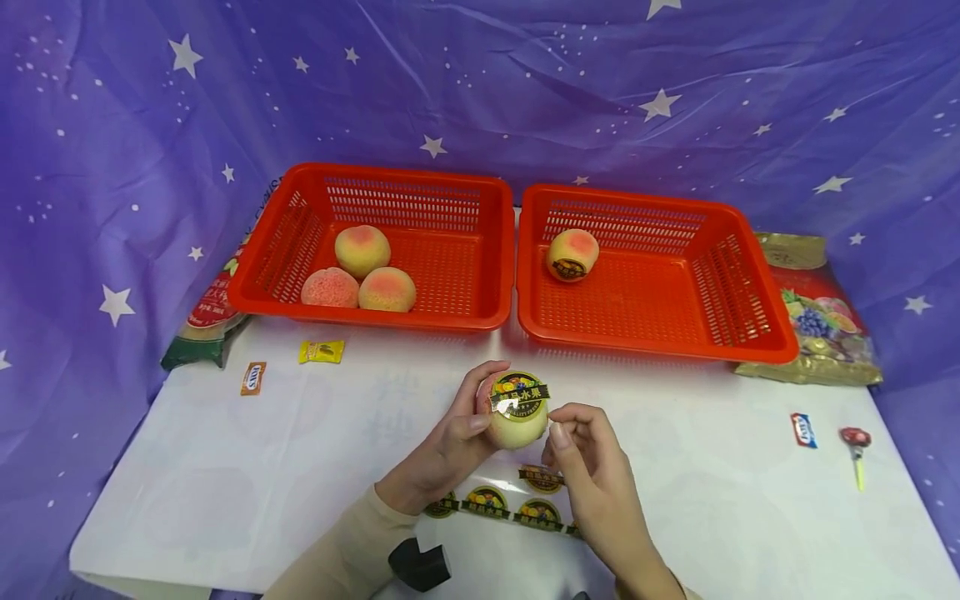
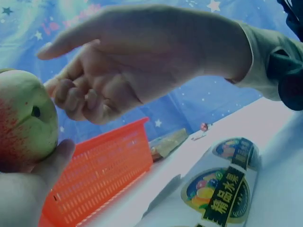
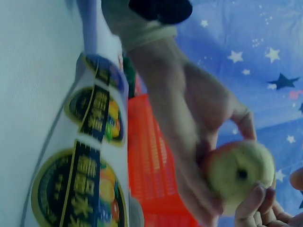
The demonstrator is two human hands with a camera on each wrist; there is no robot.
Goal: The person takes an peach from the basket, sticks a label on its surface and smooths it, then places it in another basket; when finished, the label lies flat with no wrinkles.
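My left hand (image 1: 452, 446) holds a pale, pink-tinged peach (image 1: 517, 433) above the table, fingers behind it and thumb in front. A round black-and-gold fruit sticker (image 1: 519, 393) lies on the peach's upper side, its dark banner end sticking out at the right. My right hand (image 1: 600, 475) is at the peach's right side, fingertips right at its skin. In the left wrist view the right hand's fingers curl loosely with the thumb (image 2: 71, 40) held apart from them. Below both hands lies a strip of matching stickers (image 1: 487, 502), partly hidden by the right hand.
Two red baskets stand at the back: the left basket (image 1: 495, 250) holds three peaches (image 1: 363, 250), the right basket (image 1: 637, 292) one stickered peach (image 1: 573, 250). Wrapped candies (image 1: 322, 352), a lollipop (image 1: 857, 442) and snack bags (image 1: 825, 325) lie toward the sides.
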